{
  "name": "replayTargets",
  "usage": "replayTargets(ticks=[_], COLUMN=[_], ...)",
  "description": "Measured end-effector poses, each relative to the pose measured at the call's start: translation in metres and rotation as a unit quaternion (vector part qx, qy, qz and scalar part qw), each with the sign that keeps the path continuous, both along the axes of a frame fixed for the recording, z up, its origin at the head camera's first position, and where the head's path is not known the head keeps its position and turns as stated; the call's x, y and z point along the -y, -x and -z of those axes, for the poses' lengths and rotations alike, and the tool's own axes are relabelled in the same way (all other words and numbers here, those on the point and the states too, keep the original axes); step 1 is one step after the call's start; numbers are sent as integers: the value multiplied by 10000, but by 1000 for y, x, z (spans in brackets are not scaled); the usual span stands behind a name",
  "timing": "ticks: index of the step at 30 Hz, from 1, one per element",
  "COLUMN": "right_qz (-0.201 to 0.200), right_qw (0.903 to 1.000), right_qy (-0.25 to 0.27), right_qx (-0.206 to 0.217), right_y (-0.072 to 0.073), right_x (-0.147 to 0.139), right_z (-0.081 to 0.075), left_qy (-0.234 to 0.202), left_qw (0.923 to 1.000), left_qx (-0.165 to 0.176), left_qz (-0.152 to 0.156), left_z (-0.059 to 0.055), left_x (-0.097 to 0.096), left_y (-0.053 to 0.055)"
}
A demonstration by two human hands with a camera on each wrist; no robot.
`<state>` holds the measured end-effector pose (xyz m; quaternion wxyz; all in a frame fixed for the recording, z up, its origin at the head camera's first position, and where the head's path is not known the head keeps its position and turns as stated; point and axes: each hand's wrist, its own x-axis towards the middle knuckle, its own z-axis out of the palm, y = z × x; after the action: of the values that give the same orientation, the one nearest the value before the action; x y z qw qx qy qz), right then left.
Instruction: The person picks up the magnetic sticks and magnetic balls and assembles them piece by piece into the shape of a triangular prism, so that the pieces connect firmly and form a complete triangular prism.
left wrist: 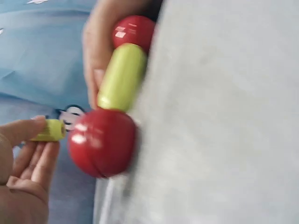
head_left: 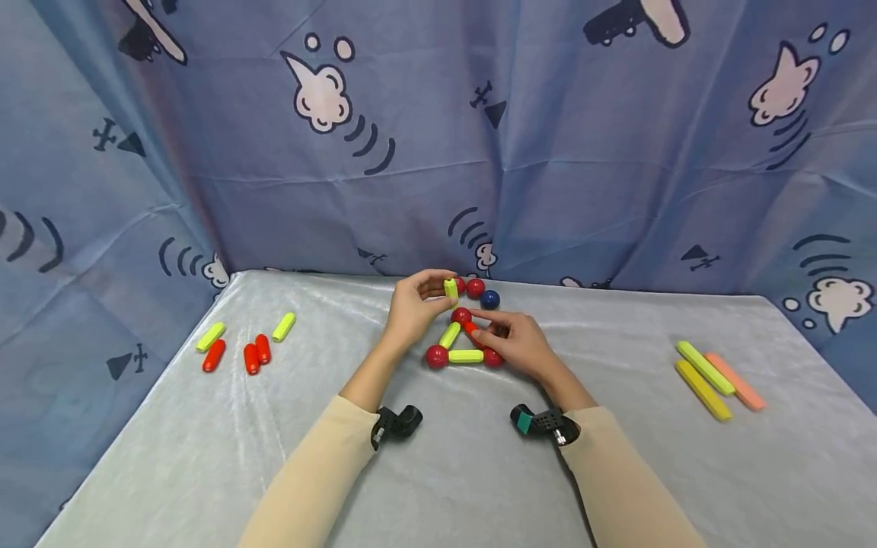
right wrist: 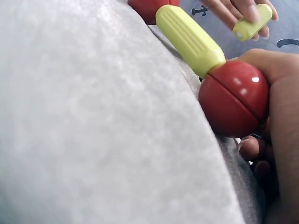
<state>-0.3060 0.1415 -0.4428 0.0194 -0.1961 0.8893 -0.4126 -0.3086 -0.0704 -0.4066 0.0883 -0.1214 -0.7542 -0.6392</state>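
Note:
Thumb and fingertips of my left hand (head_left: 409,310) pinch a short yellow-green rod (head_left: 451,289), raised over the far corner of a small triangle. Three red balls form the triangle's corners: a far ball (head_left: 462,315), a near left ball (head_left: 437,357) and a near right ball (head_left: 492,358). Yellow-green rods make its left side (head_left: 450,335) and near side (head_left: 467,356). A red rod (head_left: 470,327) lies along the right side, with my right hand (head_left: 519,341) gripping it and partly covering it. In the right wrist view, the near right ball (right wrist: 234,99) sits against that hand.
Behind the triangle lie red balls (head_left: 475,288) and a blue ball (head_left: 489,299). Short yellow-green rods (head_left: 284,326) and red rods (head_left: 251,358) are scattered at the left. Long green (head_left: 706,367), yellow (head_left: 703,390) and orange (head_left: 736,380) rods lie at the right. A patterned curtain (head_left: 411,190) hangs behind.

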Motion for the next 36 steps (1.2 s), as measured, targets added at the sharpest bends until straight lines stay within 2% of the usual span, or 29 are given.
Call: replayTargets(ticks=[5, 13, 22, 28, 36], right_qz=[-92, -168, -103, -47, 75], right_qw=[9999, 9998, 9999, 10000, 9999], right_qy=[-23, 83, 76, 22, -10], right_qx=[43, -94, -28, -61, -66], right_y=[-1, 0, -1, -1, -2], right_x=[6, 13, 8, 7, 3], right_z=[2, -5, -4, -2, -2], left_qy=[-91, -351, 507, 782, 1002], left_qw=[9999, 9992, 9978, 9965, 9943], left_qx=[-27, 129, 422, 303, 366], left_qz=[-96, -121, -109, -28, 13], left_z=[13, 14, 21, 21, 23], left_x=[-1, -5, -11, -14, -20], left_y=[-3, 0, 2, 4, 6])
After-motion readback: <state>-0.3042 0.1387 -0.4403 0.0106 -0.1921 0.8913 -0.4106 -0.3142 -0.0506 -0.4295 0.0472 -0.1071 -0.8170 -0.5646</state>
